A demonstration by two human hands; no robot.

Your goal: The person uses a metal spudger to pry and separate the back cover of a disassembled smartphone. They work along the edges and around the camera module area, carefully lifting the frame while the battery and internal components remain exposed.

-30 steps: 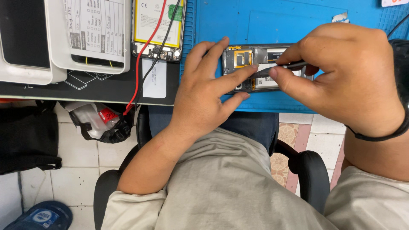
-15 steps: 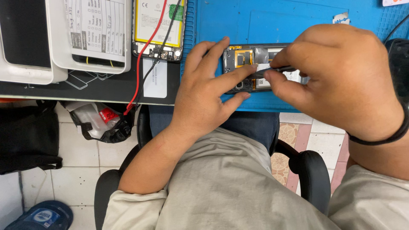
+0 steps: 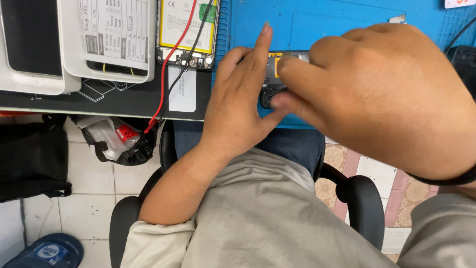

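An opened phone (image 3: 272, 81) with its back off lies on a blue work mat (image 3: 327, 25); only its left end with a yellow part shows. My left hand (image 3: 237, 101) rests against that end, fingers spread and pointing up the mat, thumb at the phone's lower edge. My right hand (image 3: 382, 94) is curled over the remainder of the phone and hides it. Its blurred fingertips touch the phone beside my left thumb. No tool shows in it now. A dark band circles the right wrist.
Left of the mat, on the dark bench, lie another open phone (image 3: 187, 31) with red and black leads (image 3: 171, 74), a white tray (image 3: 106, 42) with a paper form, and a white box (image 3: 29, 47). Below are my chair armrest (image 3: 362, 198), a black bag (image 3: 32, 159) and tiled floor.
My right hand moved left and lower over the phone, covering most of it; the thin dark tool seen in its fingers is out of sight. My left index finger straightened.
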